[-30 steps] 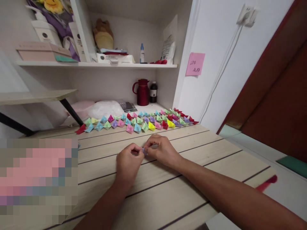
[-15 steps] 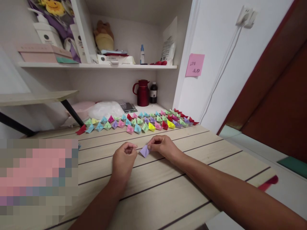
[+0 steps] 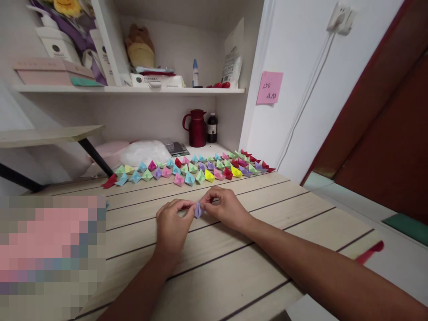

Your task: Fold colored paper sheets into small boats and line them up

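While your left hand (image 3: 172, 225) and right hand (image 3: 229, 209) pinch a small folded lilac paper (image 3: 198, 211) between them, fingertips nearly meeting, press lightly and evenly so its creases align. It sits over the slatted worktop (image 3: 234, 274), whose far side carries rows of paper boats (image 3: 209, 176). Behind, a red vacuum jug (image 3: 197, 129) stands beside a dark bottle (image 3: 212, 129), below a white shelf (image 3: 187, 90).

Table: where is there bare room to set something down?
Bare table between the forearms, and beyond the right one up to the paper boats. Crowded: the far edge, packed with boats, and mid-table, where the left hand and right hand pinch purple paper. Pixelation hides the near left.
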{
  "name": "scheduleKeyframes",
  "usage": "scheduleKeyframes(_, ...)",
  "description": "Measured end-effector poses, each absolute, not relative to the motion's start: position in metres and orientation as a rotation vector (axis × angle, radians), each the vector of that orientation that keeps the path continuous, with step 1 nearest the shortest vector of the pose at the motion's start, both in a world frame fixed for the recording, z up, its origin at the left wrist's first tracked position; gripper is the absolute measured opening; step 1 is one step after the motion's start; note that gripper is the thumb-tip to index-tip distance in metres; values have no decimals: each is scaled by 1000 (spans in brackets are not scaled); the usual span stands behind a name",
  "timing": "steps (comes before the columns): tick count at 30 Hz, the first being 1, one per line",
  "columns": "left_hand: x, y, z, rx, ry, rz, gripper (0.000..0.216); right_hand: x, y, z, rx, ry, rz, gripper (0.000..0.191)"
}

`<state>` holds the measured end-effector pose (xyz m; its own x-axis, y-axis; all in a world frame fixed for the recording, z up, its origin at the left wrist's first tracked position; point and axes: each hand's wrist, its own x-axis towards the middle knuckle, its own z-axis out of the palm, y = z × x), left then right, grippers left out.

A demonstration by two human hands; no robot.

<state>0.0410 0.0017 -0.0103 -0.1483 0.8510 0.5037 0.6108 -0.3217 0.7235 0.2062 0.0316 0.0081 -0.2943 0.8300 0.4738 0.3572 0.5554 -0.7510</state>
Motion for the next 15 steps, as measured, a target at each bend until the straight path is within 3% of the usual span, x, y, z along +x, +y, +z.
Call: scheduleKeyframes(15,48,1,-5,1913,1672,1414,9,204,26,12,-922,-1966,533,9)
